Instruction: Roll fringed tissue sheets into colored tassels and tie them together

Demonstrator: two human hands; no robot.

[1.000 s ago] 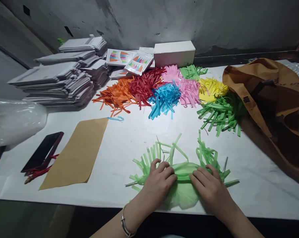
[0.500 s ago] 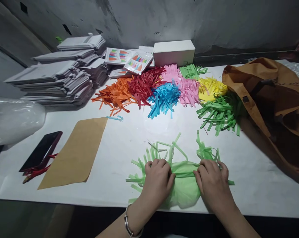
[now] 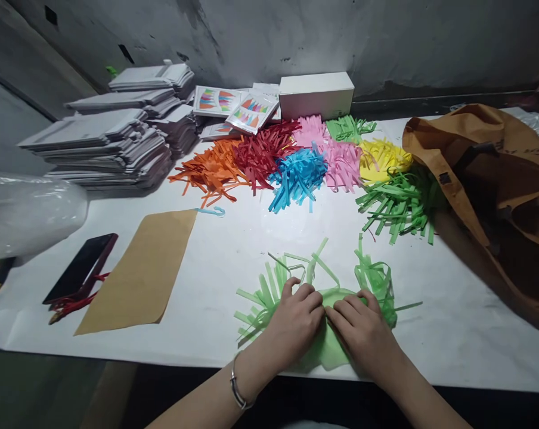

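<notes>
Light green tissue paper (image 3: 325, 351) with fringed ends lies near the table's front edge, its cut strips spreading out left and right. My left hand (image 3: 299, 316) is closed on its middle, fingers bent over the paper. Close beside it, my right hand (image 3: 359, 325) grips the same sheet, and the two thumbs nearly meet. The paper between the fingers is mostly hidden. A metal bangle (image 3: 237, 384) circles my left wrist.
Fringed tissue bundles in orange (image 3: 213, 167), red, blue (image 3: 300, 173), pink, yellow and green (image 3: 399, 205) line the back. Left are stacked white packets (image 3: 104, 137), brown paper (image 3: 144, 274) and a phone (image 3: 81, 268). A brown bag (image 3: 466, 179) stands right; a white box (image 3: 316, 95) sits behind.
Both hands have moved inward along the green tissue paper and now almost touch. The folded band that showed between them is covered. The view has shifted slightly.
</notes>
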